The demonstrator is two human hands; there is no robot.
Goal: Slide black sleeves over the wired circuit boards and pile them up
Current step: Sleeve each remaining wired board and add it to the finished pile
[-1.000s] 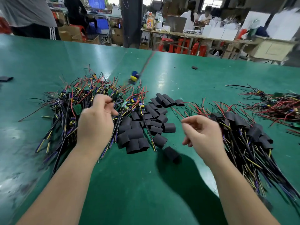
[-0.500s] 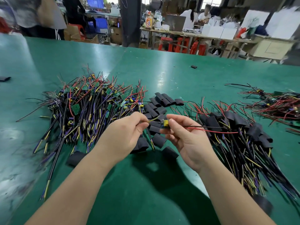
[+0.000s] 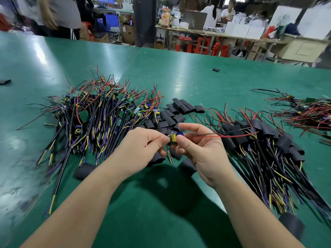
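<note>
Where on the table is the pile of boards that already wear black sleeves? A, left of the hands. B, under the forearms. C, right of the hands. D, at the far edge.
C: the sleeved boards lie heaped just right of the right hand, which with the left hand pinches one wired board; the heap on the left shows bare green boards.

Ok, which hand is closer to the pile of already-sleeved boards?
Right. Both hands pinch one circuit board, but the right hand is beside the sleeved pile; the left hand is farther off, by the unsleeved pile.
</note>
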